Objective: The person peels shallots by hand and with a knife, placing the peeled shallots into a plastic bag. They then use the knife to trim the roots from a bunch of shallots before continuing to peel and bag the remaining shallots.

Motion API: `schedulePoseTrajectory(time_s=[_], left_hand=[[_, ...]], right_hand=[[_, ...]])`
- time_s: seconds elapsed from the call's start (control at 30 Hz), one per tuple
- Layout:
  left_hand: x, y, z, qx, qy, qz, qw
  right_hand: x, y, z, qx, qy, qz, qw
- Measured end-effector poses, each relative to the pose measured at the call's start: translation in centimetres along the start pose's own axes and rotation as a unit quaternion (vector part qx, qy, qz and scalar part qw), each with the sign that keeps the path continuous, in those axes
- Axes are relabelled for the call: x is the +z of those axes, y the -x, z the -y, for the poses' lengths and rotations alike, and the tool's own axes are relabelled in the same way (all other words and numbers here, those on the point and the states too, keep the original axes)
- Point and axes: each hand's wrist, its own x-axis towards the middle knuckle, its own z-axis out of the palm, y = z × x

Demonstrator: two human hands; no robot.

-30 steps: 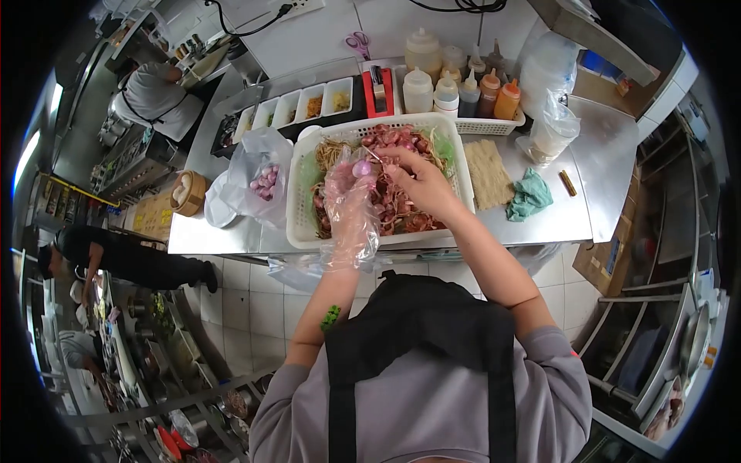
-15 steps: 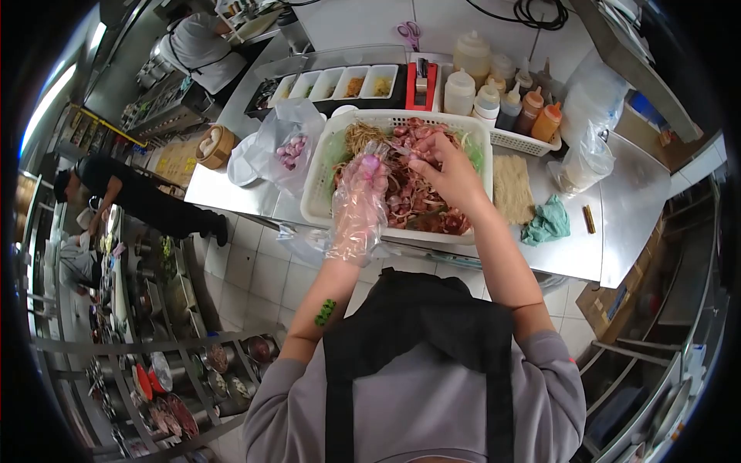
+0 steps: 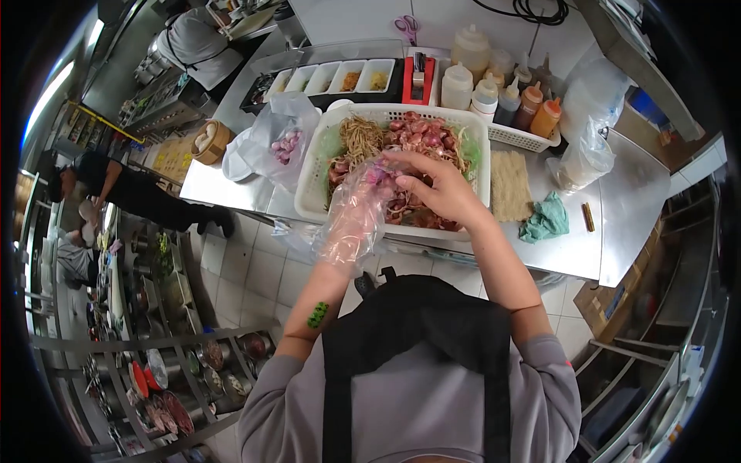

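In a clear plastic glove, my left hand (image 3: pixel 359 204) is closed around a purple-pink shallot (image 3: pixel 378 171) above the basket. My bare right hand (image 3: pixel 444 185) has come up against the same shallot, its index finger and thumb curved at the near side of it. Part of the shallot is hidden by the fingers and the glove. Below both hands, a white plastic basket (image 3: pixel 311 189) lined with green holds many reddish unpeeled shallots (image 3: pixel 421 133) and a bundle of dry stalks or roots (image 3: pixel 360 136).
Left of the basket lies a clear bag of peeled shallots (image 3: pixel 285 147). Behind are topping trays (image 3: pixel 351 79), a red holder (image 3: pixel 417 89) and squeeze bottles (image 3: pixel 532 104). A tan mat (image 3: pixel 509 185) and green cloth (image 3: pixel 546 217) lie right. Co-workers (image 3: pixel 123 189) stand at left.
My right hand has moved left and down from above the basket's middle to the shallot in my left hand. My left hand has shifted slightly down with the shallot.
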Motion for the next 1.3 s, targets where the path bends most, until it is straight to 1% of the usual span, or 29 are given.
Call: schedulePoseTrajectory(time_s=[0.07,0.17,0.27,0.33,0.37,0.4,0.47,0.5,0.53,0.57,0.6,0.63,0.67,0.7,0.73,0.77,0.8,0.83,0.9,0.93,0.97,1.0,1.03,1.07,1.1,1.13,1.2,1.23,1.3], left_hand=[[-0.5,-0.6,-0.3,-0.028,-0.012,0.064,0.997],[-0.3,-0.5,-0.6,-0.036,-0.022,0.045,0.998],[0.3,0.0,-1.3,-0.026,-0.024,0.054,0.998],[-0.1,0.1,-1.3,-0.033,-0.039,0.067,0.996],[-0.3,-0.1,-1.5,-0.034,-0.058,0.083,0.994],[0.0,-0.1,-2.0,-0.036,-0.058,0.086,0.994],[0.5,-0.1,-3.3,-0.055,-0.058,0.118,0.990],[0.0,-0.2,-3.5,-0.055,-0.058,0.117,0.990],[-0.7,-0.4,-3.9,-0.042,-0.093,0.149,0.984],[-1.5,-0.6,-4.6,-0.025,-0.131,0.176,0.975],[-2.1,-0.3,-5.6,-0.017,-0.134,0.166,0.977],[-2.3,0.0,-6.7,0.010,-0.180,0.123,0.976],[-2.6,0.0,-7.6,0.037,-0.223,0.081,0.971],[-3.5,-0.4,-8.9,0.074,-0.156,0.075,0.982],[-5.0,-1.5,-10.2,0.131,-0.209,0.031,0.969],[-6.4,-2.7,-11.6,0.186,-0.261,-0.011,0.947],[-7.1,-3.6,-13.3,0.201,-0.355,-0.042,0.912],[-7.8,-4.5,-15.0,0.213,-0.444,-0.072,0.867],[-12.2,-8.5,-15.6,0.190,-0.617,-0.122,0.754],[-13.6,-10.3,-15.5,0.186,-0.614,-0.116,0.758],[-14.7,-12.0,-15.3,0.162,-0.695,-0.136,0.687],[-15.3,-13.1,-14.7,0.138,-0.767,-0.153,0.608],[-15.5,-13.4,-14.1,0.139,-0.764,-0.146,0.613],[-15.6,-13.9,-13.7,0.108,-0.782,-0.160,0.593],[-15.7,-14.5,-13.4,0.078,-0.799,-0.174,0.570],[-15.9,-14.7,-13.2,0.081,-0.799,-0.167,0.572],[-16.7,-14.2,-12.2,0.174,-0.792,-0.209,0.546],[-16.1,-13.6,-12.2,0.199,-0.793,-0.203,0.538],[-14.9,-12.6,-12.4,0.210,-0.794,-0.198,0.534]], right_hand=[[0.0,0.2,-0.5,-0.001,0.002,-0.008,1.000],[0.5,-0.2,-0.5,0.005,0.005,-0.022,1.000],[1.5,-0.2,-0.6,0.018,-0.003,-0.047,0.999],[1.7,-0.5,-0.4,0.063,-0.040,-0.060,0.995],[1.9,-0.5,-1.2,0.066,-0.137,-0.060,0.987],[1.6,-0.6,-1.3,0.066,-0.136,-0.062,0.987],[0.6,-0.6,-1.5,0.111,-0.191,-0.107,0.969],[-0.1,-0.6,-1.3,0.135,-0.189,-0.119,0.965],[-0.3,-0.7,-1.0,0.103,-0.093,-0.165,0.977],[-0.7,-0.6,-1.8,0.122,-0.034,-0.169,0.978],[-1.1,-0.3,-2.8,0.141,0.025,-0.171,0.975],[-1.4,0.0,-2.9,0.135,0.022,-0.163,0.977],[-1.8,0.2,-3.0,0.172,0.147,-0.120,0.967],[-2.0,0.4,-3.0,0.206,0.270,-0.076,0.938],[-2.0,0.6,-3.4,0.204,0.270,-0.070,0.939],[-1.9,0.7,-4.0,0.194,0.259,-0.029,0.946],[-1.7,0.9,-4.6,0.185,0.248,0.011,0.951],[-1.4,1.0,-5.1,0.166,0.267,0.012,0.949],[-1.1,0.7,-5.2,0.167,0.262,-0.003,0.950],[-1.1,0.7,-5.1,0.170,0.257,-0.018,0.951],[-1.1,0.5,-4.9,0.171,0.235,-0.053,0.955],[-0.9,0.5,-4.6,0.179,0.241,-0.058,0.952],[-0.8,0.4,-4.2,0.191,0.148,-0.109,0.964],[-1.1,0.2,-4.0,0.196,0.053,-0.159,0.966],[-1.5,0.1,-4.3,0.221,-0.085,-0.162,0.958],[-1.9,0.2,-4.3,0.222,-0.082,-0.170,0.957],[-2.4,0.6,-4.0,0.197,-0.226,-0.134,0.945],[-2.6,0.7,-3.5,0.194,-0.254,-0.127,0.939],[-3.0,1.0,-3.6,0.197,-0.270,-0.126,0.934]])
